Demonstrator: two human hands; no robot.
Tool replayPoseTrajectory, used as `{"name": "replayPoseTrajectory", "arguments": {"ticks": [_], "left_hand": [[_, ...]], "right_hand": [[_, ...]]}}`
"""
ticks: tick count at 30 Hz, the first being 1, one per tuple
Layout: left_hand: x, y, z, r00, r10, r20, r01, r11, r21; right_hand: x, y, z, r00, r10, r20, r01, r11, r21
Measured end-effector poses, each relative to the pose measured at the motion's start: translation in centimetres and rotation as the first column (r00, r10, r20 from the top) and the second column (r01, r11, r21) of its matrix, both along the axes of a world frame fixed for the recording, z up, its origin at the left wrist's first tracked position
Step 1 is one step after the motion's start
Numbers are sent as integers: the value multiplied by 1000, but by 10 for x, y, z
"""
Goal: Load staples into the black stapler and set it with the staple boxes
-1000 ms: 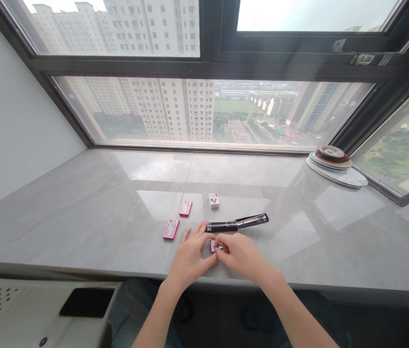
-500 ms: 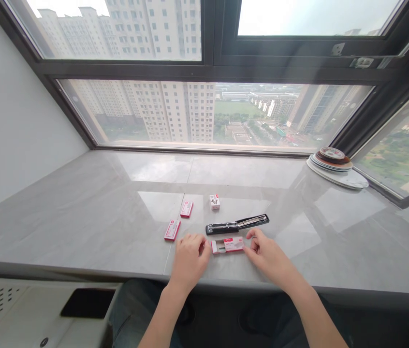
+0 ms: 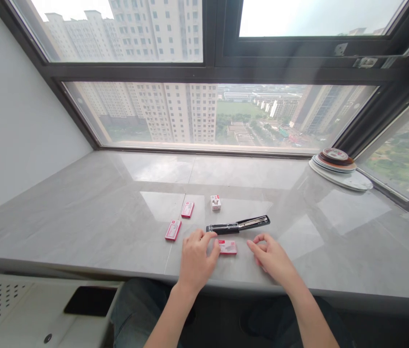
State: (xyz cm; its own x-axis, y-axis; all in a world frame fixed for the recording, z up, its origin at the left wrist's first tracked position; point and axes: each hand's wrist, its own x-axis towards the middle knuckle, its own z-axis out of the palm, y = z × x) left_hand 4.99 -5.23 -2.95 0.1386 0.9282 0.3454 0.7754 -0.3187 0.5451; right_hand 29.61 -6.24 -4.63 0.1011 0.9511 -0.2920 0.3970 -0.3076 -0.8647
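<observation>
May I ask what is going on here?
A person's left hand is at the left end of a red-and-white box on a counter, contact unclear; the right hand is apart from it. An open black stapler lies just beyond. Two similar boxes lie to the left, and a small white box farther back.

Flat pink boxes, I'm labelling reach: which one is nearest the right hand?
The pink box beside the stapler, between left hand and right hand; the other two lie left of both hands.

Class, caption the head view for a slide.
Left hand at a pink-and-white box, right hand apart from it, opened stapler just beyond.
</observation>
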Motion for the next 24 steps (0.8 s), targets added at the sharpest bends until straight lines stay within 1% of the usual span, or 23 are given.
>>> {"name": "replayPoseTrajectory", "arguments": {"ticks": [3,5,7,9,11,15,17,19,21,23,24], "left_hand": [[3,0,-1,999,-36,-33,36,999,8],[4,1,-1,995,-82,-53,82,997,-9],[5,2,-2,992,-110,-67,109,994,-22],[4,3,-2,991,-113,-71,111,993,-28],[4,4,-2,991,-113,-68,111,993,-31],[4,3,-4,991,-117,-71,116,993,-24],[4,2,-5,990,-115,-76,114,993,-21],[4,1,-6,990,-114,-78,113,993,-22],[3,0,-6,990,-115,-75,114,993,-19],[3,1,-6,991,-116,-73,116,993,-13],[3,1,-6,991,-114,-73,114,993,-10]], "right_hand": [[29,4,-1,995,-96,-41,97,995,6],[42,9,4,989,-106,-100,111,993,39],[48,17,11,981,-52,-184,65,996,64],[51,29,19,969,40,-246,-16,995,97],[50,43,26,962,123,-242,-84,983,162],[39,68,42,956,274,-110,-232,928,293],[28,75,51,941,339,7,-322,887,332],[12,80,58,913,380,146,-407,836,369],[-6,83,61,868,407,285,-493,774,398],[-22,84,60,816,414,404,-566,714,411],[-29,85,57,796,406,448,-588,695,414]]}}
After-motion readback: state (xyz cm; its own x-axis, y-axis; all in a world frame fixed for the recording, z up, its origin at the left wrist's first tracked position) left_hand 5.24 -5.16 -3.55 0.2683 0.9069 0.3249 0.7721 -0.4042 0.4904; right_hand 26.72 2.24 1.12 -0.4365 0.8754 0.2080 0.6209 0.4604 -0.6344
